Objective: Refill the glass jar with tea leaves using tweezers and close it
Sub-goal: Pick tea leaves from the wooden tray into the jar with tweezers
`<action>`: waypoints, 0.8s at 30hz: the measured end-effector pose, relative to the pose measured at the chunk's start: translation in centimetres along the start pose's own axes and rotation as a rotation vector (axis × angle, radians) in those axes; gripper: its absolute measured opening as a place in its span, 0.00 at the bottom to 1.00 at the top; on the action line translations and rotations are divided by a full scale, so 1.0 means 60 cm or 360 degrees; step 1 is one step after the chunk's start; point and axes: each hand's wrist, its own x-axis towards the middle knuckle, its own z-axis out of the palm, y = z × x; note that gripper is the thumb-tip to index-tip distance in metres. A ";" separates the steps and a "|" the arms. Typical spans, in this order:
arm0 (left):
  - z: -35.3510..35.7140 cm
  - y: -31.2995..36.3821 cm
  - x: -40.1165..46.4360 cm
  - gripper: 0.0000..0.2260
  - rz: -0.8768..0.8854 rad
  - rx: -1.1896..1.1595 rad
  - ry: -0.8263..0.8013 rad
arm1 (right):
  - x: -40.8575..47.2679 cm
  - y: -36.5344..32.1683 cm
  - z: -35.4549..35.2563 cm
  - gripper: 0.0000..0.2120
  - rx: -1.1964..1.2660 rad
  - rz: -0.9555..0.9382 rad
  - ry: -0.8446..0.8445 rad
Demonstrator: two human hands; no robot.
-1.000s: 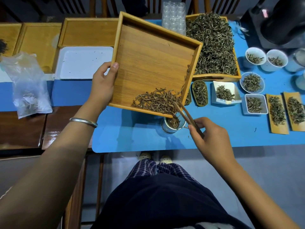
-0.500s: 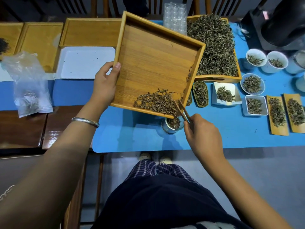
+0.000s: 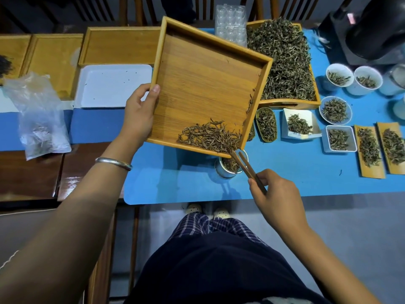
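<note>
My right hand (image 3: 279,194), pinching the tweezers (image 3: 247,166), is pulling back while my left hand (image 3: 139,114) is gripping the tilted tray (image 3: 206,84), leaves (image 3: 210,137) sliding toward the jar (image 3: 228,167).

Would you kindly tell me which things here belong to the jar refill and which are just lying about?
In use: tilted wooden tray, its tea leaves, tweezers, jar, left hand, right hand.

Lying about: white tray, plastic bag, small dishes of tea, big leaf tray.

Tray (image 3: 197,84) tilts above jar (image 3: 228,167); leaves (image 3: 210,136) lie in its low corner.
</note>
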 end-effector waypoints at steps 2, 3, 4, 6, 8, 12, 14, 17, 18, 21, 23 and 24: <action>0.000 -0.001 0.000 0.08 -0.0008 -0.0004 -0.0002 | -0.003 -0.002 -0.007 0.09 0.0015 -0.0016 0.0030; -0.001 -0.001 0.000 0.08 -0.0011 -0.0003 -0.0004 | -0.002 -0.005 -0.012 0.09 0.0022 -0.0048 0.0049; 0.000 -0.001 -0.001 0.08 -0.0011 0.0002 -0.0005 | 0.000 -0.009 -0.016 0.09 0.0024 -0.0097 0.0063; -0.001 0.000 -0.001 0.08 -0.0008 0.0011 0.0003 | 0.014 -0.023 -0.021 0.10 0.0008 -0.0230 0.0058; -0.001 0.002 -0.002 0.07 -0.0010 0.0011 0.0015 | 0.032 -0.042 -0.019 0.11 -0.0022 -0.0392 0.0014; -0.001 0.007 -0.005 0.07 -0.0023 -0.0020 0.0010 | 0.063 -0.076 -0.002 0.12 -0.0088 -0.0601 -0.0013; -0.002 0.006 -0.006 0.07 -0.0019 -0.0029 0.0011 | 0.072 -0.085 0.006 0.12 -0.0123 -0.0633 -0.0045; -0.001 0.004 -0.007 0.08 -0.0008 -0.0038 0.0016 | 0.080 -0.081 0.010 0.12 -0.0182 -0.0649 -0.0063; 0.000 0.004 -0.006 0.08 -0.0006 -0.0038 0.0012 | 0.080 -0.077 0.009 0.12 -0.0188 -0.0646 -0.0061; 0.000 0.001 -0.005 0.08 -0.0003 -0.0026 0.0001 | 0.078 -0.059 0.005 0.12 -0.0181 -0.0615 -0.0057; -0.001 -0.001 -0.004 0.08 -0.0001 -0.0022 -0.0003 | 0.077 -0.046 0.001 0.12 -0.0197 -0.0582 -0.0057; -0.002 -0.002 -0.003 0.08 -0.0001 -0.0017 -0.0007 | 0.077 -0.040 -0.001 0.12 -0.0210 -0.0563 -0.0059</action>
